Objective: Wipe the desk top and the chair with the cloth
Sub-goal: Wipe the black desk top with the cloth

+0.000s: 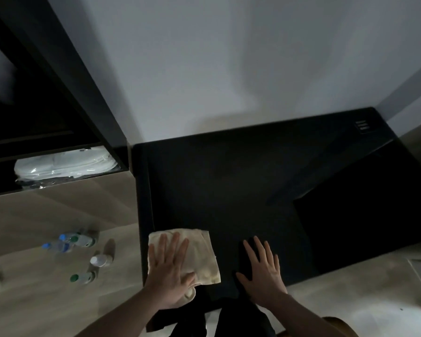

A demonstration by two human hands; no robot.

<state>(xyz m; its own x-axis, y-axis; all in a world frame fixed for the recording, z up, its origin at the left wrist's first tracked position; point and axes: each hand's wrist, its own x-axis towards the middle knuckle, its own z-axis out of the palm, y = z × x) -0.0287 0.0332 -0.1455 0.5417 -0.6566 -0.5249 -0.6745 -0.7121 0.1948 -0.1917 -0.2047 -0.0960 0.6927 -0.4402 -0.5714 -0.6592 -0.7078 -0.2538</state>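
Observation:
A cream cloth (201,254) lies flat on the near left corner of the black desk top (229,186). My left hand (169,271) presses on it with straight, spread fingers. My right hand (261,271) rests flat on the bare desk top to the right of the cloth, fingers spread. A brown curved edge (338,324) at the bottom right may be the chair; most of it is out of view.
Several small plastic bottles (80,254) stand on a lower wooden surface (58,300) left of the desk. A dark cabinet (58,93) with white folded items (63,164) rises at the left. A socket panel (362,126) sits in the desk's far right corner. A pale wall stands behind.

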